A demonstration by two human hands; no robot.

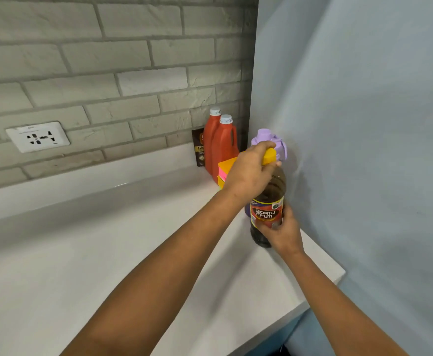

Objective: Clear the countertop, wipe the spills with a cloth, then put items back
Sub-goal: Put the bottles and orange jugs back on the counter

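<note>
On the white countertop (107, 253), at its right end against the grey-blue side wall (364, 124), a cluster of items is seen; the wide left part of the surface carries nothing in this view, and no cloth or spill can be made out. At far left an outlet (38, 136) is set in the brick backsplash (81, 60). Further right, two red jugs (222, 147) with white caps are stood in the corner, with a dark pouch (198, 147) just beside them and an orange and pink block (227, 168) in front. Next, the left hand (249, 170) is curled over the yellow cap (269, 155) of the dark bottle (268, 201), the fingers being closed on the cap from above. A purple bottle (269, 140) is stood just behind, close to the side wall and largely hidden by that hand and the dark bottle. Rightmost, the right hand (282, 232) is wrapped round the lower body of the dark bottle, below its label, with fingers gripping from the near right side. The bottle is upright, its long axis vertical, its base apparently at or just above the countertop; contact cannot be confirmed. Both hands are already on it, one at each end of its axis. The step is judged to be either lifting or setting down this bottle, and which cannot be told. For either, the vertical axis should be kept and the purple bottle behind avoided.
</note>
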